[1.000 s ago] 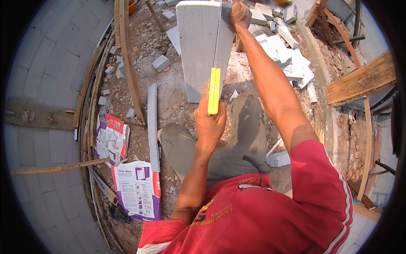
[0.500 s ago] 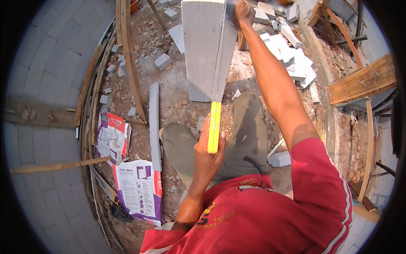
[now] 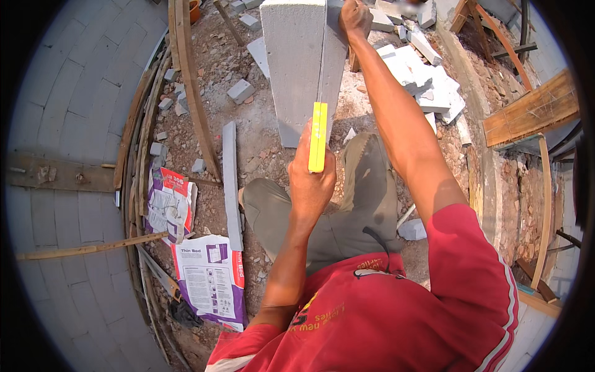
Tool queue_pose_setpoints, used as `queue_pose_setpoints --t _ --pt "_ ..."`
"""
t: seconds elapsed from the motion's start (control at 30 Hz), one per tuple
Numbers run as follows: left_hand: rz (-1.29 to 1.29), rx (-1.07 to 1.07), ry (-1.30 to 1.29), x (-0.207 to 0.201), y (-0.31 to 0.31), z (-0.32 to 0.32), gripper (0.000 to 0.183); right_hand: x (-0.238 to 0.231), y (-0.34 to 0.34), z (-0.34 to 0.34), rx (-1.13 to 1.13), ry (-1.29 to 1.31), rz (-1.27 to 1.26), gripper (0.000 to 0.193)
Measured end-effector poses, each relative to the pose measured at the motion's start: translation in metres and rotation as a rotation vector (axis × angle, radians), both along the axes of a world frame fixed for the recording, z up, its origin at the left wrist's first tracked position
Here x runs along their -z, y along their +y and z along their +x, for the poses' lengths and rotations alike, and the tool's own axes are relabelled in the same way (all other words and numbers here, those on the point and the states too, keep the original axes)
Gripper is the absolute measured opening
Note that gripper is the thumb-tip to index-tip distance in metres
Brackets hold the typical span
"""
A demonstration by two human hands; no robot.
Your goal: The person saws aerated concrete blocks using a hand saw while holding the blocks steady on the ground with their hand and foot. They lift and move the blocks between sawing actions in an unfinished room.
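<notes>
Here's the yellow handle [image 3: 317, 139], out in front of the person and over the lower part of the tall grey block [image 3: 294, 74]. Its long axis runs nearly straight away from the body, its far end tipped slightly to the right, pointing up along the block; its near end faces back to the red shirt [image 3: 372, 310]. A thin dark line carries on past that far end, up the block; whether it's a blade edge-on or a groove, I can't tell.

And the block: its long axis runs the same way, the far end looking wide, the near end narrower, the broad pale face to the left, a shaded face to the right.

Now the hands! The left hand [image 3: 311, 183] is wrapped firmly round the yellow handle, thumb on the right side. Way up top, the right hand [image 3: 356, 22] is curled tight onto the block's far right edge; its fingertips are hidden. The two are well apart.

Down below, the knees in olive trousers [image 3: 269, 208] sit spread. On the left lies a long grey strip [image 3: 232, 186], with a printed bag [image 3: 209, 282] just beside it; over on the right, a heap of white pieces [image 3: 434, 93].
</notes>
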State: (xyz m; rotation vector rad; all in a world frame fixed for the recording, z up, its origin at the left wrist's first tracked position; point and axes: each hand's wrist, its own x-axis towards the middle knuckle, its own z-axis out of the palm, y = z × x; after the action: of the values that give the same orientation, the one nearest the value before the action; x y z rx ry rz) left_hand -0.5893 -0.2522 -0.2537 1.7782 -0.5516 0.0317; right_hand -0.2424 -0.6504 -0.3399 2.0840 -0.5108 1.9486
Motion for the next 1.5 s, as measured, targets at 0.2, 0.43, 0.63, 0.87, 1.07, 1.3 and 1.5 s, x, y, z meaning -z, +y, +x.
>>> queue_pose_setpoints --t 0.2,0.43,0.63,0.87,1.07,1.3,1.5 --pt "0.001 -0.143 0.046 0.038 0.062 -0.032 0.050 0.023 0.134 0.003 -0.381 0.208 0.507 0.016" --pt "0.004 -0.003 0.171 0.005 0.012 0.019 0.056 0.012 0.050 0.010 -0.131 0.144 0.284 0.014" --pt "-0.063 -0.058 0.027 0.030 0.044 -0.043 0.046 0.008 0.057 -0.008 -0.094 0.238 0.208 0.016" --pt "0.064 -0.053 0.007 0.033 0.045 -0.022 0.060 -0.041 0.092 -0.040 -0.360 0.149 0.601 0.027" --pt "0.033 -0.044 0.120 0.008 0.021 0.017 0.056 -0.054 0.100 -0.058 -0.381 0.139 0.674 0.038" --pt "0.009 -0.062 -0.217 0.046 0.053 -0.035 0.059 -0.078 0.097 -0.061 -0.426 0.111 0.701 0.047" --pt "0.003 -0.044 0.107 0.006 0.017 0.008 0.049 -0.069 0.108 -0.072 -0.392 0.162 0.750 0.048"
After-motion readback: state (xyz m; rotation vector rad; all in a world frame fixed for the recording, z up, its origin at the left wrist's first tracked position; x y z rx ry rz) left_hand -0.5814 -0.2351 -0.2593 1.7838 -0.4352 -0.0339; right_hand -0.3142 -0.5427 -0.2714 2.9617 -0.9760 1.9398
